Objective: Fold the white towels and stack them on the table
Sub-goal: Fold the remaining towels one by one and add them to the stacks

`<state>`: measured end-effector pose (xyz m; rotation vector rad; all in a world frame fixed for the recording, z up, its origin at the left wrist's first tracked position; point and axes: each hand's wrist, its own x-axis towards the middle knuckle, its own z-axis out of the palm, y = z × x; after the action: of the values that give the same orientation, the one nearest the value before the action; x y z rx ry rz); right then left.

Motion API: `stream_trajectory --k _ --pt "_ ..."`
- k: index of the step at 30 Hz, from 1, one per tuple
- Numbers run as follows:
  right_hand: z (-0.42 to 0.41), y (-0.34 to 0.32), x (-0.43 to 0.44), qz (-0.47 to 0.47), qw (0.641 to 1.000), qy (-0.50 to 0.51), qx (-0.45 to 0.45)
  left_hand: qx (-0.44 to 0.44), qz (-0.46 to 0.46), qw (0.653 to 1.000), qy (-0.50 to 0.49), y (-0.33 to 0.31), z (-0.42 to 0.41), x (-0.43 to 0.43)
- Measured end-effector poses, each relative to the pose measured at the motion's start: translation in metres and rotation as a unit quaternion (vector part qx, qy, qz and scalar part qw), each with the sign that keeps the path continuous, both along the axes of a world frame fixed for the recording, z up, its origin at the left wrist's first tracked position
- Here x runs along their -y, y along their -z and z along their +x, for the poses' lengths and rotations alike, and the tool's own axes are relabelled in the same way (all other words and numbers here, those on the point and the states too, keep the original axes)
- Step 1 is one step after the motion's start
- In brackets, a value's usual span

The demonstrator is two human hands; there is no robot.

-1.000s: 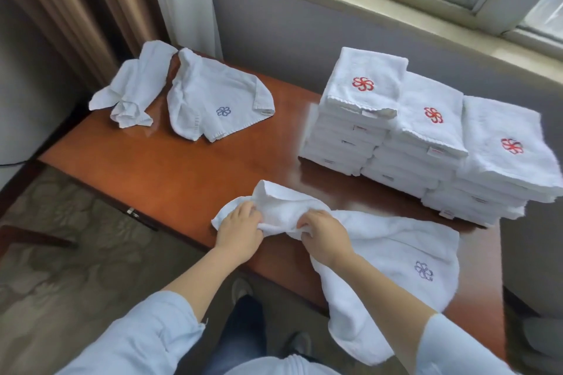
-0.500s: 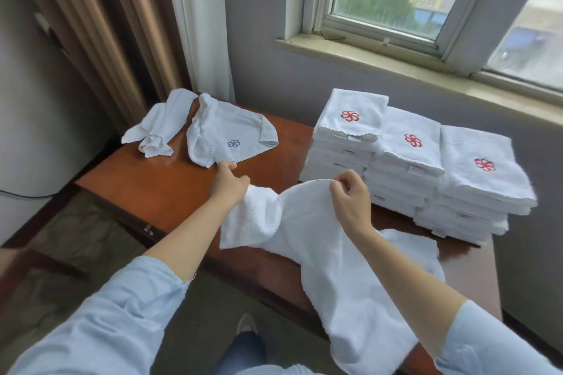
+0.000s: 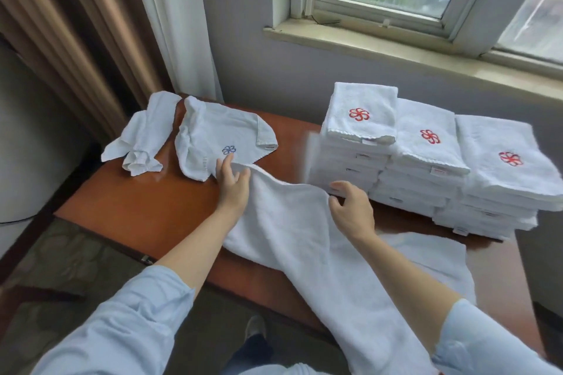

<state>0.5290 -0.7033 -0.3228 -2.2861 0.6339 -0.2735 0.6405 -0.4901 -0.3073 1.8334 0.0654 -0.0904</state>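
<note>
- A soft terry white towel (image 3: 298, 237) lies in a long band across the glossy reddish-wood table (image 3: 146, 207), its end hanging over the near edge
- Our left hand (image 3: 233, 189) pinches its far edge between thumb and fingers; our right hand (image 3: 350, 210) grips that edge with curled fingers
- Behind, we see square stacks of folded towels (image 3: 426, 167) with red flower embroidery

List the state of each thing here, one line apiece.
spread towel, unfolded, hanging over the near edge of the table
left hand, pinches the towel's upper edge
right hand, grips the same edge
blue-flower towel, unfolded, rumpled, on the table
crumpled towel, unfolded, bunched up
three stacks, folded, red flowers up
</note>
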Motion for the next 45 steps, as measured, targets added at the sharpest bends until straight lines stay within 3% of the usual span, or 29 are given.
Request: stream_trajectory --k 4,8,13,21,25,29,34,40,45 --pt "0.004 0.023 -0.012 0.01 0.998 -0.024 -0.063 -0.048 0.088 0.989 0.109 0.03 0.003 0.006" --pt "-0.01 0.041 -0.01 0.009 0.992 -0.032 -0.123 -0.098 0.163 0.943 0.273 0.061 -0.007 0.022" --pt "-0.05 0.052 0.005 -0.011 0.987 0.01 -0.16 -0.037 0.244 0.841 0.482 0.078 -0.031 0.057" --pt "-0.137 0.056 0.02 -0.013 0.966 0.162 -0.2 0.078 0.287 0.634 0.714 0.08 -0.079 0.111" --pt "-0.177 0.057 0.025 -0.002 0.95 0.22 -0.222 0.112 0.274 0.591 0.751 0.088 -0.104 0.126" --pt "-0.209 0.062 0.033 0.047 0.931 0.282 -0.226 0.132 0.273 0.575 0.76 0.091 -0.125 0.141" --pt "-0.228 0.069 0.056 0.127 0.918 0.3 -0.226 0.113 0.294 0.582 0.75 0.091 -0.151 0.16" --pt "-0.246 0.071 0.093 0.247 0.911 0.286 -0.163 0.099 0.298 0.65 0.692 0.089 -0.198 0.179" --pt "-0.249 0.064 0.117 0.383 0.892 0.221 -0.098 0.072 0.354 0.681 0.637 0.085 -0.24 0.194"
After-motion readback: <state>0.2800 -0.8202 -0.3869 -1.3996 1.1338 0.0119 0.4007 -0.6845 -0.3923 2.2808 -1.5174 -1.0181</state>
